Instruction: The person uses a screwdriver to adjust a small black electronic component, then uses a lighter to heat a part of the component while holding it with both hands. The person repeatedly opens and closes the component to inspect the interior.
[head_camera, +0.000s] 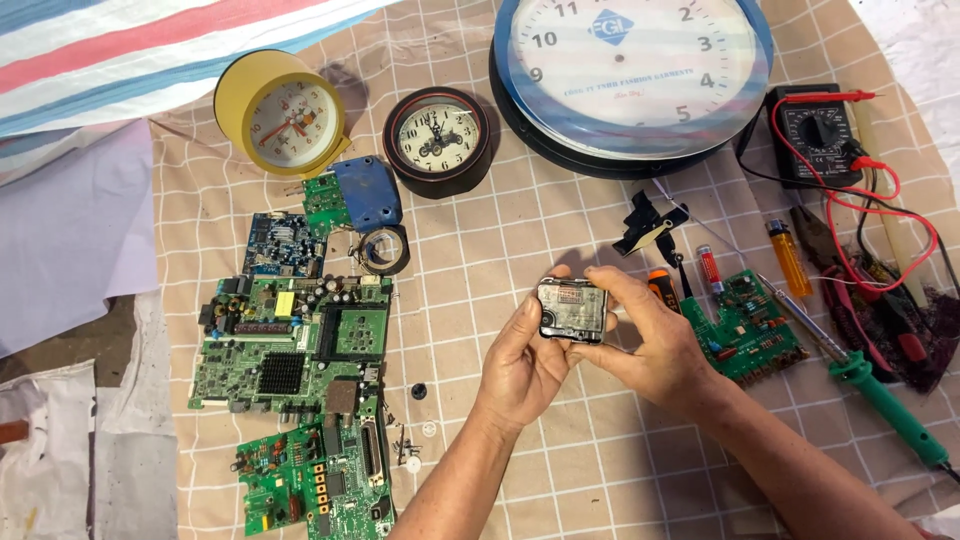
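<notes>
While both grip it, left hand and right hand hold a clock movement.

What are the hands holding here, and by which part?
Both hands, left hand and right hand, hold a small black clock movement box, gripped by its opposite side edges between fingers and thumbs.

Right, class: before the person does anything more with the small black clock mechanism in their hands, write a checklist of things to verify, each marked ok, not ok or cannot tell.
1. Clock mechanism gripped by both hands, left hand and right hand: ok.
2. Mechanism held above the checked cloth, not resting on it: ok.
3. Mechanism's case fully closed: cannot tell.
4. Small loose parts lying apart from the hands: ok.
5. Green-handled soldering iron lying clear of the hands: ok.
6. Soldering iron cold: cannot tell.
</notes>
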